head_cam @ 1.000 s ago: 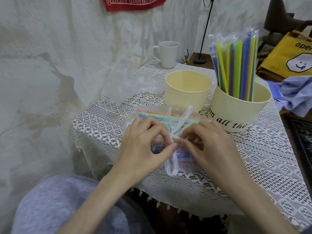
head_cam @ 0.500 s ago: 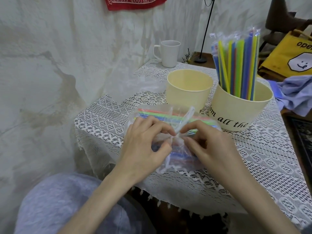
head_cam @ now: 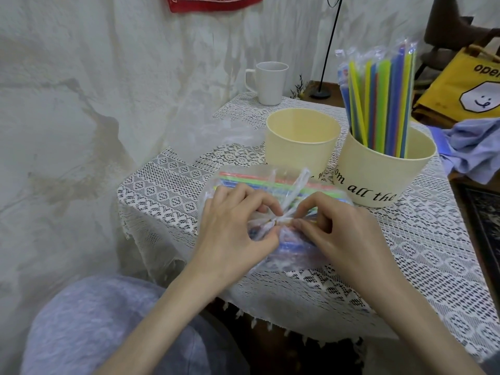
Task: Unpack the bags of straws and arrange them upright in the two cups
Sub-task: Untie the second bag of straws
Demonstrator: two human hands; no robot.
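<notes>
A clear plastic bag of coloured straws (head_cam: 259,181) lies flat on the lace-covered table (head_cam: 433,253), tied shut by a knot at its middle. My left hand (head_cam: 232,234) pinches the knot from the left, and my right hand (head_cam: 343,231) pinches it from the right. Behind the bag stands an empty cream cup (head_cam: 301,142). To its right a second cream cup (head_cam: 384,177), lettered in black, holds several wrapped straws (head_cam: 378,104) upright. Both hands hide the lower half of the bag.
A white mug (head_cam: 270,82) stands at the table's far corner by the wall. A blue cloth (head_cam: 476,150) and a yellow bag (head_cam: 470,85) lie off the right edge. A black lamp stand (head_cam: 322,92) rises behind. My grey-clad knee (head_cam: 108,328) is at lower left.
My fingers have closed in tighter on the knot. The loose plastic tail that hung down toward me now sits bunched between my fingertips. The bag has stayed in place.
</notes>
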